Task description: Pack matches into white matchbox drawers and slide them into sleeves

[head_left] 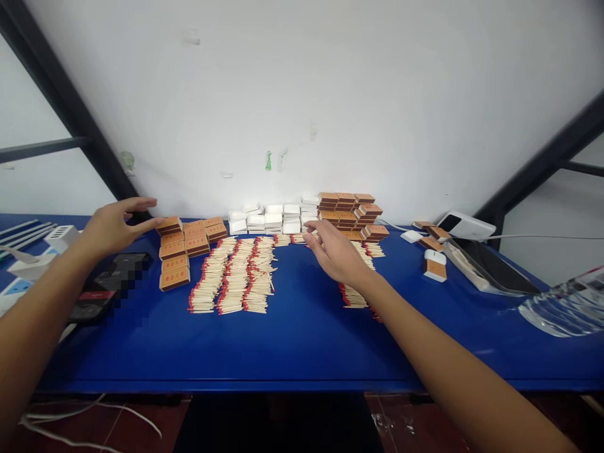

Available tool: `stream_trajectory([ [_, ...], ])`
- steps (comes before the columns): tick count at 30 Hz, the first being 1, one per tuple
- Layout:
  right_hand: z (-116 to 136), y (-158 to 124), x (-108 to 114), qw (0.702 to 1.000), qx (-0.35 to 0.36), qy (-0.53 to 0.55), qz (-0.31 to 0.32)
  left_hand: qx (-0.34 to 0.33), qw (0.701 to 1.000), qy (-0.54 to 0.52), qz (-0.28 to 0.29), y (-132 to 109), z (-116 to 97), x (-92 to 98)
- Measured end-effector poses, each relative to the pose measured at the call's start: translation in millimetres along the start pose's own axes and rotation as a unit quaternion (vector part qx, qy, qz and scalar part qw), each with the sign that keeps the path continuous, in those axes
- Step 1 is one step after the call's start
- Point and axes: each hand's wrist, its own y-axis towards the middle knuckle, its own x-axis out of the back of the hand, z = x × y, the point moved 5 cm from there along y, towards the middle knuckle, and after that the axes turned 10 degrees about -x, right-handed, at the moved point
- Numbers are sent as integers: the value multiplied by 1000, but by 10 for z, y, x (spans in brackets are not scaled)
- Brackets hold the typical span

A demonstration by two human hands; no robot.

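My left hand point(109, 231) is open, with thumb and fingers apart. Its thumb tip is at the corner of the top matchbox point(168, 224) in the left group; whether they touch I cannot tell. Orange matchboxes point(174, 263) lie in short rows beside it. My right hand point(337, 253) reaches over the matches with thumb and index finger slightly apart, close to the white matchbox trays point(274, 221) along the wall. It hides part of the right-hand matches point(353, 297). Red-tipped matches point(233, 277) lie in several columns at the middle left.
More matchboxes point(346, 217) are stacked by the wall at the right. Around the blue table point(302, 352) are a dark phone-like device point(116, 283), a white charger point(63, 237), a white device point(465, 224), a black pouch point(491, 267) and a clear plastic bottle point(566, 305).
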Motion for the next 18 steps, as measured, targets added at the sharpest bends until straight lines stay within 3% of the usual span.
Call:
stream_trajectory([
  [2,-49,49,129,999,-2,-29,-26,42,998,10,-35,0,-270,40],
  [3,-92,79,212,998,-6,-52,-41,31,998,4,-53,8,-483,59],
  [6,-292,167,431,988,-28,-152,-30,-58,993,-45,-91,33,-1261,64],
  [8,-468,202,530,980,-63,-190,8,-139,983,-83,-84,33,-1762,-21],
  [11,-634,211,577,977,-75,-187,65,-260,954,-148,-16,-14,-2292,-308],
  [14,-678,217,572,976,-74,-192,65,-324,931,-158,48,-114,-2432,-665],
  [18,-694,247,532,968,-91,-230,42,-310,934,-152,90,-245,-2187,-1032],
])
